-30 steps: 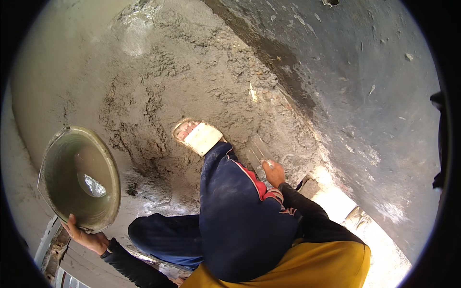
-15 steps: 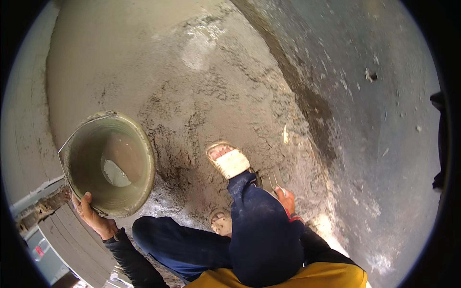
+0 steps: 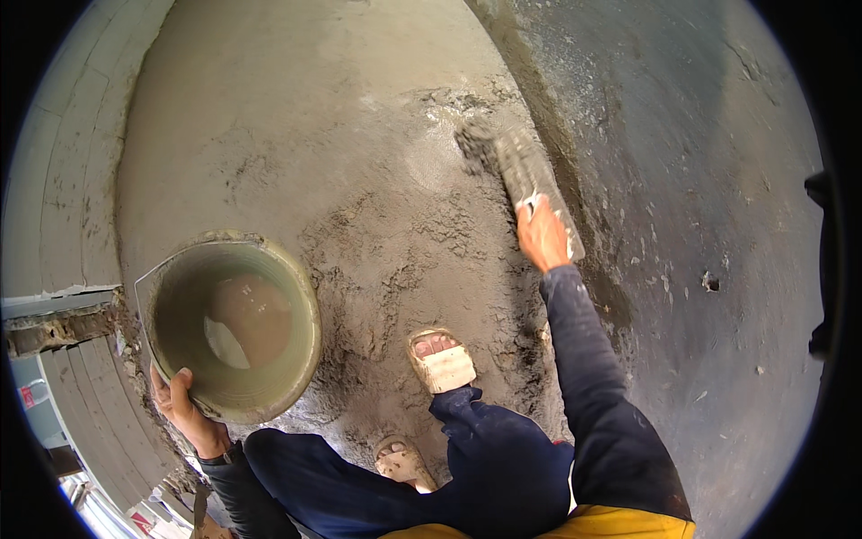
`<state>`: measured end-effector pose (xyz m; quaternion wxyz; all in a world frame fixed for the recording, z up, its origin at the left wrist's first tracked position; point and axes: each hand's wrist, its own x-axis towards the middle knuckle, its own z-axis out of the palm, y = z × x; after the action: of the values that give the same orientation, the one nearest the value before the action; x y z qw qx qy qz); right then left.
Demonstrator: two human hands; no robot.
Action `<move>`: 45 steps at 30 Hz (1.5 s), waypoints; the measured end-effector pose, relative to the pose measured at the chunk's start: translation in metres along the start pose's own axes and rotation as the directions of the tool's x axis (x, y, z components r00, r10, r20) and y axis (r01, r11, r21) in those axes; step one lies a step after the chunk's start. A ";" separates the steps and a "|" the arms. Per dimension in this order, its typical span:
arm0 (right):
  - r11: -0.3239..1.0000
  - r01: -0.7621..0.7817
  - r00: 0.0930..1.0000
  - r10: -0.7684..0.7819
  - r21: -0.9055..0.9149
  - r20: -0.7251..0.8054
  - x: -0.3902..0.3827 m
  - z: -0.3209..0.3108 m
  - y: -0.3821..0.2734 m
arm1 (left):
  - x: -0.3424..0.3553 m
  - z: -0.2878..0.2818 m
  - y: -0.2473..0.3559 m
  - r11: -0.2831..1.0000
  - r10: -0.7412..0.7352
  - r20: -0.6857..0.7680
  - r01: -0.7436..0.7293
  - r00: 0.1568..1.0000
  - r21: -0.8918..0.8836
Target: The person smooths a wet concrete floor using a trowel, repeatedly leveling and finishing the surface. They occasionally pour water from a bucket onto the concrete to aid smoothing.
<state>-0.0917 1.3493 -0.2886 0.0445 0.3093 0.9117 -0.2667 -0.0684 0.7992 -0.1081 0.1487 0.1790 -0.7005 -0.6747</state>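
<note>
My left hand point(image 3: 187, 415) grips the lower left of a greenish bucket point(image 3: 171, 332), which has a wire handle and murky liquid in its bottom. My right hand point(image 3: 541, 232) is closed on the handle of a rectangular steel trowel point(image 3: 518, 157), its blade smeared grey and lying over rough wet mortar point(image 3: 413, 220) along the right edge of the spread layer. Dark, crumbly mortar lies at the trowel's far end. Toward the top the mortar is smoother. My sandalled feet point(image 3: 442, 359) are on the mortar below, between my two hands.
A dark grey stained surface point(image 3: 691, 225) with a small hole borders the mortar on the right. On the left run a pale cracked ledge point(image 3: 67, 198), a broken edge point(image 3: 54, 332) and weathered boards point(image 3: 99, 413), with small items beyond them at the lower left.
My right hand and trowel have moved from beside my leg up to the mortar's far right edge. My view has shifted, so the bucket and feet appear farther right, the feet also lower.
</note>
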 end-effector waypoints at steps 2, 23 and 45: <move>0.999 -0.003 0.952 -0.012 -0.048 -0.307 0.037 0.006 -0.008 | 0.002 0.000 -0.001 1.000 0.001 -0.008 -0.002 1.000 -0.008; 0.872 -0.167 0.985 0.134 0.461 0.104 0.192 0.027 -0.041 | 0.039 0.001 -0.013 0.998 -0.063 -0.187 0.060 0.980 -0.023; 0.990 -0.097 0.990 0.107 0.102 -0.090 -0.057 -0.002 0.094 | 0.030 -0.039 -0.030 0.997 -0.072 -0.193 0.064 0.979 -0.048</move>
<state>0.0095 1.3819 -0.3159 -0.0007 0.3698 0.8816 -0.2933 -0.0763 0.7496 -0.1374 0.1970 0.2648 -0.6620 -0.6729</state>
